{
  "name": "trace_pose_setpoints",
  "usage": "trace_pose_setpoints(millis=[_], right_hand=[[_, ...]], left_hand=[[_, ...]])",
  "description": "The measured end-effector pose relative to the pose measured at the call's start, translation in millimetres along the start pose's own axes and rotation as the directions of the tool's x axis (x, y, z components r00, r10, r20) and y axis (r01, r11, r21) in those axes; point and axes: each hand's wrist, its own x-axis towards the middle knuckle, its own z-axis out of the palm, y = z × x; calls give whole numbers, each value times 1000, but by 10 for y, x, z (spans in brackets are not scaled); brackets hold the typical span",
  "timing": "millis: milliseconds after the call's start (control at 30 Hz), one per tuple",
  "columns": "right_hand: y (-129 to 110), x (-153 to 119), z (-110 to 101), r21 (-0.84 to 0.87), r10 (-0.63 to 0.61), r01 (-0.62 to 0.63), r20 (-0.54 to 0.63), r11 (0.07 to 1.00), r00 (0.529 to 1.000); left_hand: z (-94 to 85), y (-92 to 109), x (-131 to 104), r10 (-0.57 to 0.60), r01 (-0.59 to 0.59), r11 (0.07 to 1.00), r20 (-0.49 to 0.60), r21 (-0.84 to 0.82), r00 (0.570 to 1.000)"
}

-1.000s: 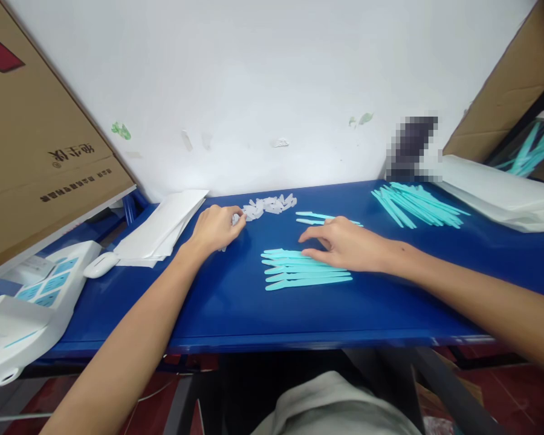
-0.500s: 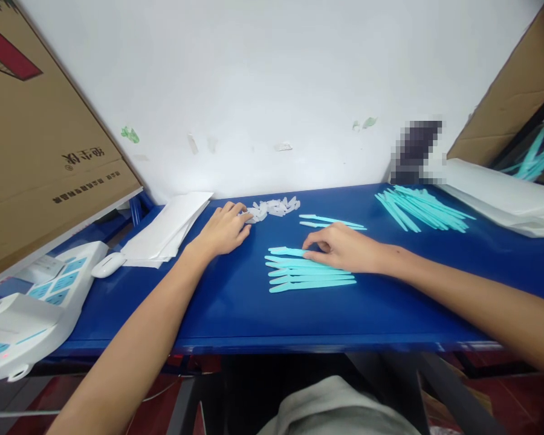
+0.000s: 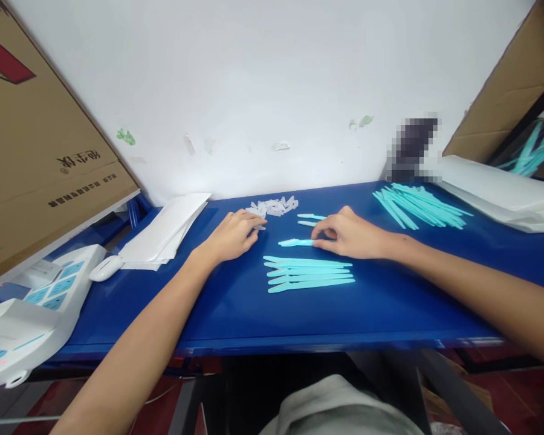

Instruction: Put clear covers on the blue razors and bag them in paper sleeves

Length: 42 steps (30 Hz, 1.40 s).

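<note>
- Your right grip: pinched on one teal stick, free end pointing left.
- Stick's between front row and back pair.
- Your left grip: beside white bits; can't tell if it's holding any.

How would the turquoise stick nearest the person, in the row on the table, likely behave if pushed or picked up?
The nearest turquoise stick is probably stiff, as its handle looks straight and like moulded plastic. Being so slim, it is likely light. Pushed, it may slide on the glossy blue table.
</note>
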Motion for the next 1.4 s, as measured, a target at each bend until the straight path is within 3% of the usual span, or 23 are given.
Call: trace_pose_setpoints(millis=[200, 433, 667, 800, 1167, 1400], right_hand=[[42, -11, -16, 56, 59, -58, -13, 997, 998], [81, -20, 16, -11, -116, 115, -65, 993, 991], [91, -8, 42, 81, -116, 118, -27, 990, 993], [96, 1, 52, 50, -147, 148, -30, 988, 989], [67, 4, -13, 228, -42, 30, 49, 973, 998], [21, 9, -4, 137, -84, 88, -33, 987, 996]], left_hand=[[-2, -83, -14, -49, 52, 996, -44, 75, 998], [16, -66, -5, -41, 42, 997, -10, 62, 999], [20, 4, 15, 21, -23, 998, -22, -66, 1000], [21, -11, 16, 33, -34, 999, -27, -20, 999], [77, -87, 26, 43, -43, 999, 14, 5, 999], [62, -45, 34, 23, -23, 1000, 16, 11, 1000]])
